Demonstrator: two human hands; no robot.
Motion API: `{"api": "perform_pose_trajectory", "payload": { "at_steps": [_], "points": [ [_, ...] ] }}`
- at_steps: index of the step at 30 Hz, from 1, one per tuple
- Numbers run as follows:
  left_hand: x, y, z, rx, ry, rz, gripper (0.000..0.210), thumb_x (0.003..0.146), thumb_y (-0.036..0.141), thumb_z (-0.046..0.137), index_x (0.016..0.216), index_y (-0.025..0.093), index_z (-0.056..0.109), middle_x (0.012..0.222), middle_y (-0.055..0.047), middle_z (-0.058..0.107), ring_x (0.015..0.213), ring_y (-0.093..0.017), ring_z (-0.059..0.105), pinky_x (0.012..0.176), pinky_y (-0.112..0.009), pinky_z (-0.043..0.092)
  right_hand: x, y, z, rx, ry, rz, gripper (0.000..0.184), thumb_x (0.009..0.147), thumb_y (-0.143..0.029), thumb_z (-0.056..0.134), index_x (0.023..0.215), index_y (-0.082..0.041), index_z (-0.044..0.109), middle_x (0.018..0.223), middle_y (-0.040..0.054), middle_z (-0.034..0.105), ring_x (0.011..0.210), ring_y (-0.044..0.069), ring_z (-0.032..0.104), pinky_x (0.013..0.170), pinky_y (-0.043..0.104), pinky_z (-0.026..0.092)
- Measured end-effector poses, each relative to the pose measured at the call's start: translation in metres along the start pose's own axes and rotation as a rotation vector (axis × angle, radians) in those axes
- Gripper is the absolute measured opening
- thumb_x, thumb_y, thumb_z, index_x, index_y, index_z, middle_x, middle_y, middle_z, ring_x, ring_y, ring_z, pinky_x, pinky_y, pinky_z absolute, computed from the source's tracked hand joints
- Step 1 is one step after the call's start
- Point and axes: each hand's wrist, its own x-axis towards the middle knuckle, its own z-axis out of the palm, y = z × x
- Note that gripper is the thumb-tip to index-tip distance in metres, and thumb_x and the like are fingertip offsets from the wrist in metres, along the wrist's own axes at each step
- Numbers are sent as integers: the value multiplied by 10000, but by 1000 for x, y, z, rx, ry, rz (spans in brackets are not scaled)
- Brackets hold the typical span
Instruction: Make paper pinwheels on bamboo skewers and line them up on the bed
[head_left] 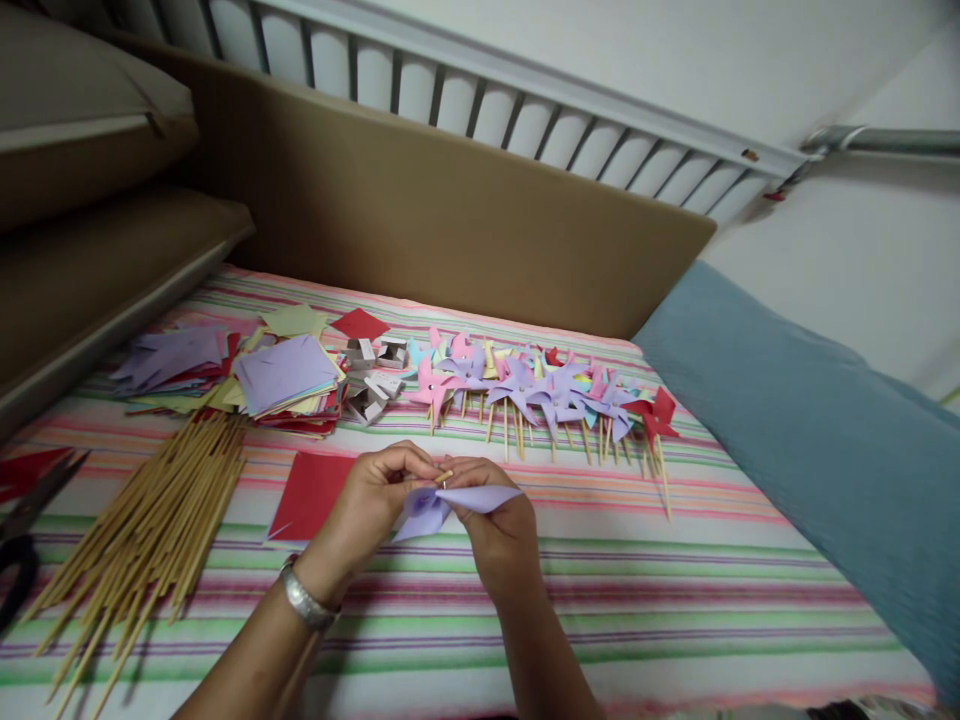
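Note:
A lilac paper pinwheel (480, 497) is gathered between my two hands, its corners folded in. My right hand (501, 525) is closed on it, with one flap over the fingers. My left hand (386, 490), a silver bracelet at its wrist, pinches beside the pinwheel's centre. There the tip of a thin wooden stick (444, 477) shows against my left fingertips, with a small pin next to it; most of the stick is hidden. Under my left forearm lies a red paper square (311, 495) with slits cut at its corners.
Finished pinwheels (517, 390) on sticks lie in a row behind my hands. Small open boxes (367, 395) stand beside stacked paper squares (281, 375). A pile of wooden sticks (157, 520) and scissors (30, 525) are at left. A brown board (450, 220) borders the back.

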Motion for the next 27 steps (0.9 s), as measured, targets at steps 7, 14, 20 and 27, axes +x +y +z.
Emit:
{"api": "perform_pose_trajectory", "payload": {
  "at_steps": [7, 14, 20, 27],
  "points": [
    [1, -3, -2, -9, -17, 26, 25, 624, 155, 709, 615, 164, 687, 685, -16, 596, 657, -129, 550, 639, -245, 428, 0, -1, 1, 12, 13, 12, 67, 745, -142, 611, 724, -200, 636, 783, 40, 644, 857, 211, 612, 836, 384, 458],
    [1, -8, -4, -3, -42, 40, 25, 644, 161, 701, 625, 160, 685, 687, -11, 597, 657, -121, 552, 642, -237, 429, -1, 3, 1, 20, 21, 11, 73, 742, -123, 617, 732, -191, 640, 785, 38, 638, 854, 202, 609, 859, 387, 451],
    [1, -9, -5, 8, -53, 55, 31, 648, 148, 698, 628, 169, 685, 694, -5, 593, 663, -116, 554, 649, -232, 437, -2, 7, 2, 88, 32, 31, 81, 736, -115, 622, 736, -196, 628, 772, 22, 626, 850, 190, 603, 853, 376, 453],
    [2, -10, -5, 18, -52, 43, 37, 642, 151, 701, 635, 184, 686, 719, -8, 598, 690, -126, 562, 651, -230, 448, 0, 8, 2, 142, 42, 91, 89, 724, -104, 631, 731, -192, 635, 787, 23, 636, 851, 185, 609, 901, 391, 426]
  ]
}}
